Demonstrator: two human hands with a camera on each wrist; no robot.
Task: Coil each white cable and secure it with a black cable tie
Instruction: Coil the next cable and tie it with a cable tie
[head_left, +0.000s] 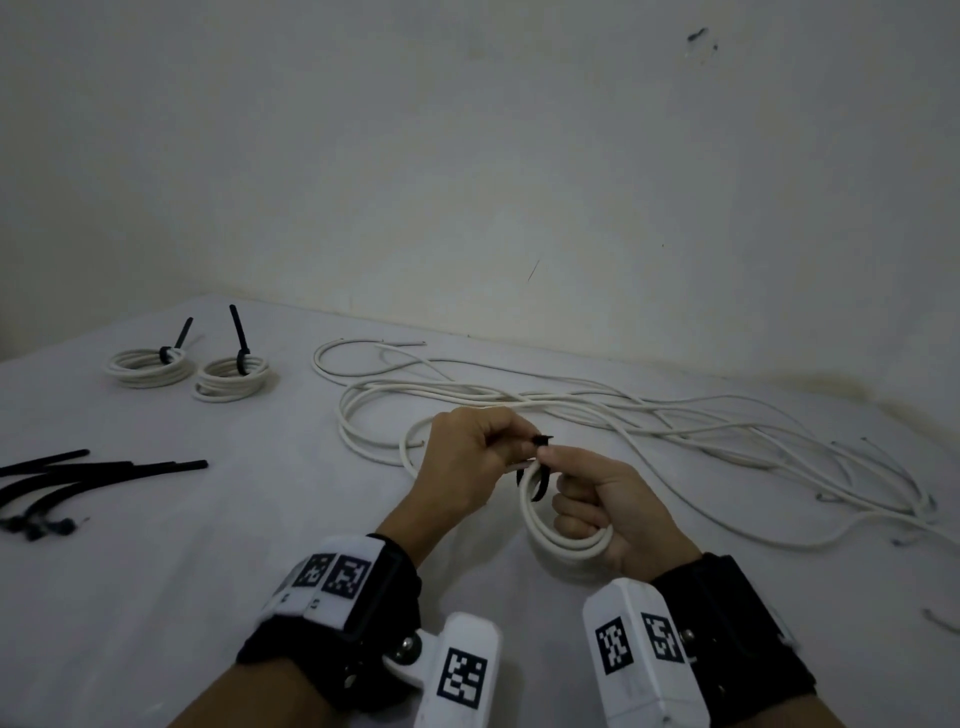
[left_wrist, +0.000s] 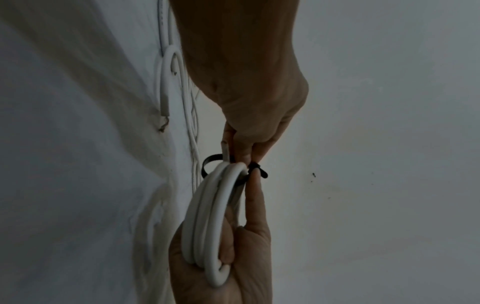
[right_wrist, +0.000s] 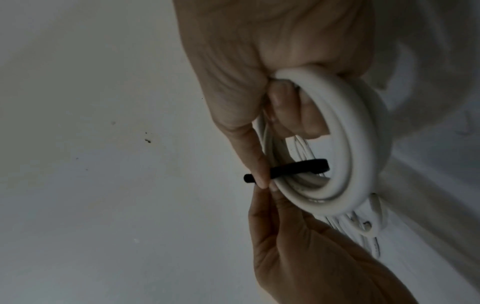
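From the head view, the person holds a small white coil (head_left: 558, 525) just above the pale table (head_left: 208, 571), close to their body. The right hand (head_left: 613, 514) has its fingers curled through the coil, thumb and forefinger pinching the top where a black cable tie (head_left: 537, 480) loops round the strands. The left hand (head_left: 467, 462) is curled too, its fingertips nipping the tie's end right beside the right thumb. Behind the hands a loose tangle of white cable (head_left: 649, 421) sprawls across the table toward the right. Two finished coils (head_left: 192, 371) sit far left near the wall, each with a black tie tail sticking up, and a bundle of spare ties (head_left: 67, 483) lies at the left edge. In the left wrist view the coil (left_wrist: 215, 222) shows as three or four thick, smooth, round strands lying side by side, the tie (left_wrist: 210, 166) a loose flat black band not yet drawn snug. In the right wrist view the coil (right_wrist: 363, 144) is a neat ring round the curled fingers (right_wrist: 288, 111), with the tie (right_wrist: 298, 167) crossing its lower inside and its tip poking out past the pinching fingertips.
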